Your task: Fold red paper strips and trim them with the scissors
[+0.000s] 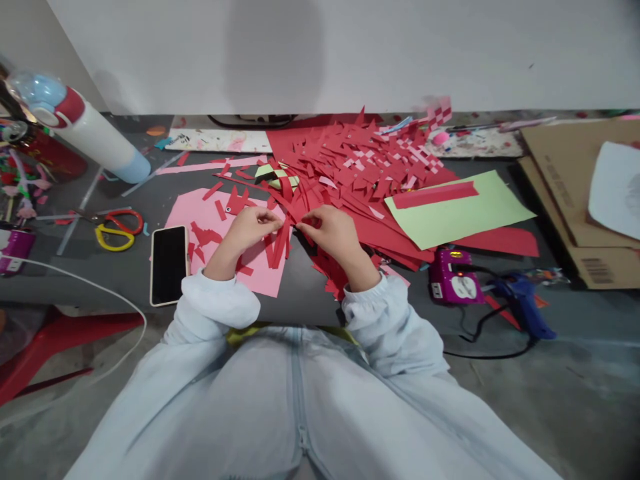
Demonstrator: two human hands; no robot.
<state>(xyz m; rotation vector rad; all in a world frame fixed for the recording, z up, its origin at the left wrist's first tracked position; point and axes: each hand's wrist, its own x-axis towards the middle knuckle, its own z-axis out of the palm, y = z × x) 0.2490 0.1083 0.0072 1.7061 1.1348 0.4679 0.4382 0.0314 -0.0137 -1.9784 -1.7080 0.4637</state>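
Observation:
At the middle of the table both of my hands are closed in a pinch, a short gap apart. Thin red paper strips point(287, 233) run between and under the fingertips. My left hand point(251, 230) pinches at the strips over a pink paper sheet point(265, 283) scattered with red cuttings. Opposite it, my right hand point(334, 233) pinches the right side of the strips, beside a heap of red paper pieces point(345, 167). Just beyond the fingers lies a woven strip piece point(280, 176) in pale green and red. The exact hold of the fingertips is too small to make out.
At left lie scissors point(117, 230), a phone point(170, 265) and a white bottle point(100, 133). To the right are a pale green sheet point(460, 210), a purple box point(454, 277), a blue glue gun point(525, 303) with a cord, and cardboard point(565, 180). A white wall point(375, 53) stands behind.

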